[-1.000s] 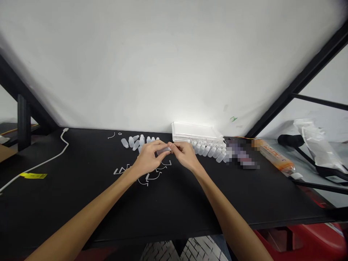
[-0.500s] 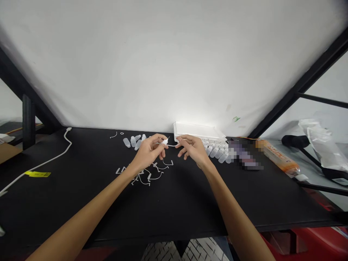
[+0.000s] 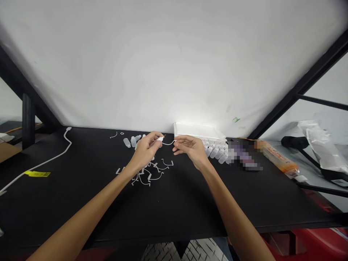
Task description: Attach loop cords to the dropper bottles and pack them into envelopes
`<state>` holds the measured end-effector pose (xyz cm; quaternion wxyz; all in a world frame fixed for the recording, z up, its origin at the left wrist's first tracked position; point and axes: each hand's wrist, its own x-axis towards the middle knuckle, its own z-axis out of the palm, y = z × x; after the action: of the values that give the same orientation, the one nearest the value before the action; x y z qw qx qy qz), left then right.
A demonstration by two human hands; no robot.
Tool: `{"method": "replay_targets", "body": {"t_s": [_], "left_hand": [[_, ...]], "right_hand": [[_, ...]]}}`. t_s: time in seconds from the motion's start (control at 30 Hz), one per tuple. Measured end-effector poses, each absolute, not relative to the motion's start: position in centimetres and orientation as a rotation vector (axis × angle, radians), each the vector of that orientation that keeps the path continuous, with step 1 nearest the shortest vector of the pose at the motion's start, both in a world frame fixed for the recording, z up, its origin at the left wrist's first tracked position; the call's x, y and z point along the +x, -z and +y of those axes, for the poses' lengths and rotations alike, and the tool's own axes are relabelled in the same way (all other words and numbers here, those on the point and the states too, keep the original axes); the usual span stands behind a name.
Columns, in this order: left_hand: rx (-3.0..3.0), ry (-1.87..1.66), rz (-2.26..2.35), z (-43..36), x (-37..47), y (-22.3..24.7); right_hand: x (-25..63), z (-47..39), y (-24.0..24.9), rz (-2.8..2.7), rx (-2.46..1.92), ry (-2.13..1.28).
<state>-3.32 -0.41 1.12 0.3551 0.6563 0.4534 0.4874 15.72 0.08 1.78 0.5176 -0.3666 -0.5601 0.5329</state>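
My left hand (image 3: pixel 148 148) is closed around a small white needle-tip bottle (image 3: pixel 160 139), its thin needle pointing up and right. Most of the bottle is hidden in the fingers. From its neck a thin white strap (image 3: pixel 168 144) curves across to my right hand (image 3: pixel 189 148), whose thumb and forefinger pinch the far end. Below my left hand lies a loose pile of similar white straps (image 3: pixel 149 175). Several translucent bottles (image 3: pixel 127 142) lie just left of that hand. More bottles (image 3: pixel 219 152) stand in a row beyond my right hand.
A white tray-like stack (image 3: pixel 198 129) rests against the wall at the back. To the right lie a blurred-out item (image 3: pixel 246 156) and an orange-and-clear package (image 3: pixel 281 157). A white cable (image 3: pixel 54 157) with a yellow tag (image 3: pixel 38 174) runs along the left side of the black table (image 3: pixel 174 214).
My left hand has shifted slightly left and up with the bottle. My right fingers have come together on the strap's end, and the strap now sags between both hands.
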Motion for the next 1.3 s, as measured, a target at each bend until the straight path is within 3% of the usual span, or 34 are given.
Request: {"method": "replay_targets", "body": {"t_s": [0.7,1.3], "left_hand": [[2.067,-1.146,1.119,-1.19,-2.52,-1.27],[2.040,-1.130,1.051,-0.98,-2.56,-0.88]], "right_hand": [[15.37,0.07,-1.25,-1.445,-0.805,-1.230],[15.42,0.22,-1.12,-1.480,-0.792,-1.243]]}}
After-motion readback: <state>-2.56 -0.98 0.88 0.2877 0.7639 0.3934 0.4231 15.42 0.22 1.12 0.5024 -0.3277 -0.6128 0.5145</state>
